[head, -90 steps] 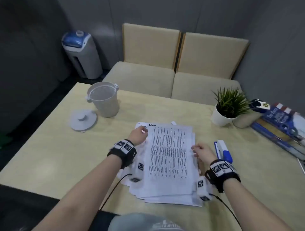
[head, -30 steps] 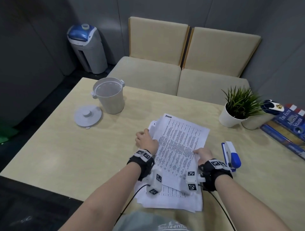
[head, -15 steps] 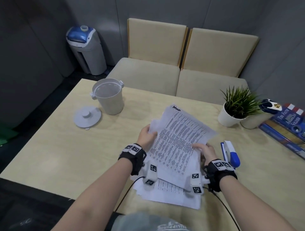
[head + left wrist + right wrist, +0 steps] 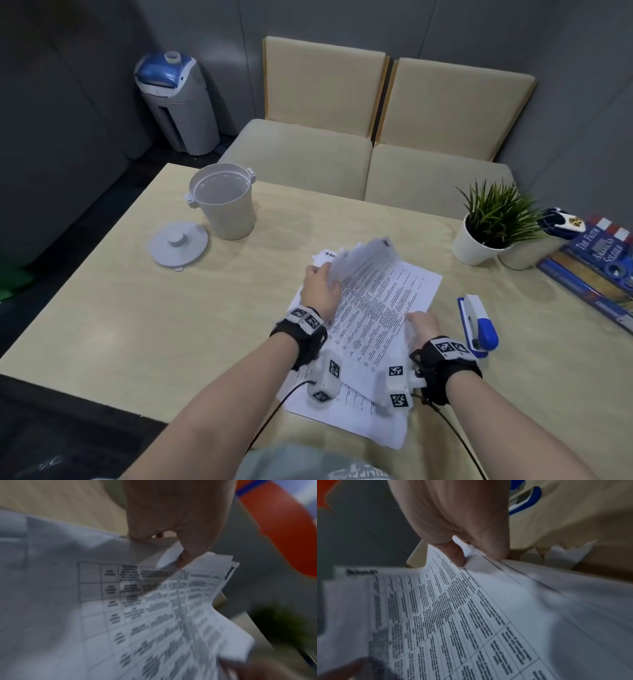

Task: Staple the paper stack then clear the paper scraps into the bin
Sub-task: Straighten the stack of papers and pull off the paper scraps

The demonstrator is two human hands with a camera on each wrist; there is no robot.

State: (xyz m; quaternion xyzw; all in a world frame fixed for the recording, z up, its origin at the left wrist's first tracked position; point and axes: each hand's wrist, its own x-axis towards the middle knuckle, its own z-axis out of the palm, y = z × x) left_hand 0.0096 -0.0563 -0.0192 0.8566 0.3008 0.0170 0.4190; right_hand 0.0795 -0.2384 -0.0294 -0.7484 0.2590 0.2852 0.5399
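Observation:
A stack of printed paper (image 4: 383, 308) lies askew in the middle of the table. My left hand (image 4: 322, 284) grips its left edge, where several pages (image 4: 366, 260) fan upward in a blur. The left wrist view shows thumb and fingers pinching the paper stack (image 4: 154, 615) at a corner. At the right edge my right hand (image 4: 420, 320) holds the sheets, and the right wrist view shows its thumb (image 4: 456, 553) on top of the paper stack (image 4: 471, 615). A blue and white stapler (image 4: 478, 323) lies just right of that hand. A torn paper scrap (image 4: 568, 551) lies on the table beyond the stack.
An open white bin (image 4: 224, 202) stands at the back left with its lid (image 4: 178, 243) beside it on the table. A potted plant (image 4: 486, 229) and books (image 4: 599, 270) occupy the right side. Beige seats stand behind the table.
The stack, held up and tilted half a second ago, now lies lower on its right side. The pages at my left hand have fanned up and blur with motion.

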